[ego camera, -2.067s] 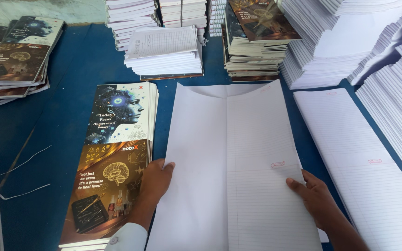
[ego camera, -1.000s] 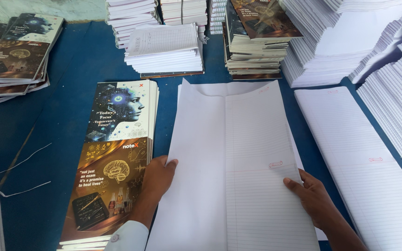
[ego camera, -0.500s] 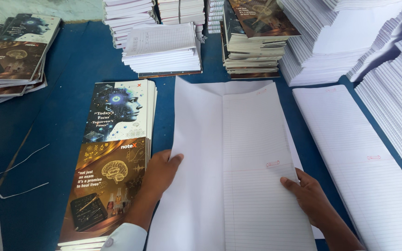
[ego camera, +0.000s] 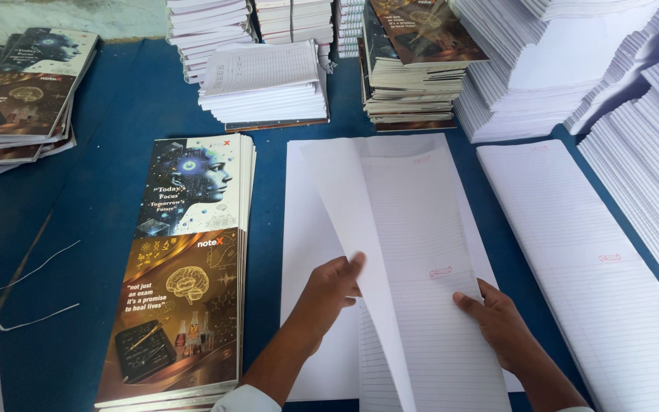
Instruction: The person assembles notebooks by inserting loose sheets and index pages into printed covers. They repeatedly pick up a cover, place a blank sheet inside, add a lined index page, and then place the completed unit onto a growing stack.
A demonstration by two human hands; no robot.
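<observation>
White ruled sheets (ego camera: 413,252), left hand (ego camera: 329,294) folding, right hand (ego camera: 501,324) pressing

The big paper sheets (ego camera: 390,252) lie in the middle of the bench (ego camera: 108,183). The cover stack (ego camera: 184,267) lies to their left (just beside them), and paper piles (ego camera: 596,259) lie along the right edge.

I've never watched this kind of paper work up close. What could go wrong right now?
The left hand is lifting a lined sheet off the pile while the right hand presses it down, so it might crease. A second sheet could cling and lift too. The swinging edge could nudge the printed covers alongside.
</observation>
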